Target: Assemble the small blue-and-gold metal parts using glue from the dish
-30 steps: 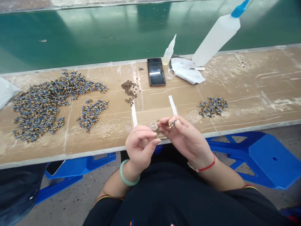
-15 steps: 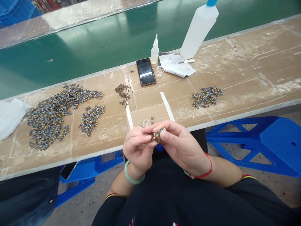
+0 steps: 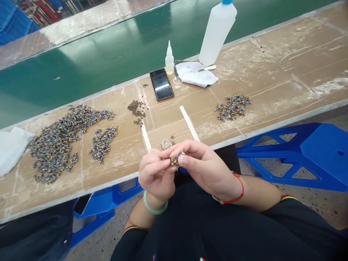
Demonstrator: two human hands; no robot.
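Note:
My right hand (image 3: pixel 203 166) pinches a small blue and yellow piece (image 3: pixel 178 158) between thumb and finger. Close against it, my left hand (image 3: pixel 157 174) has thumb and fingers pressed together at the piece's left side; what exactly it grips is too small to tell. Just beyond my fingertips a small round clear container (image 3: pixel 166 144) sits on the cardboard, with a brown disc (image 3: pixel 172 137) beside it. Similar blue and yellow pieces lie in a large pile (image 3: pixel 54 145), a smaller pile (image 3: pixel 103 144) and a right-hand pile (image 3: pixel 233 107). Brown discs (image 3: pixel 136 108) are heaped farther back.
A phone (image 3: pixel 161 84), a dropper bottle (image 3: pixel 169 59), a white cloth (image 3: pixel 195 73) and a large white bottle (image 3: pixel 217 34) stand or lie along the table's back edge. Blue stools (image 3: pixel 326 156) are below the table. A person's dark-clothed leg (image 3: pixel 38 232) shows at lower left.
The view has shifted and tilted slightly. Both my hands stay together at the small piece, which now sits lower and more covered between my fingertips.

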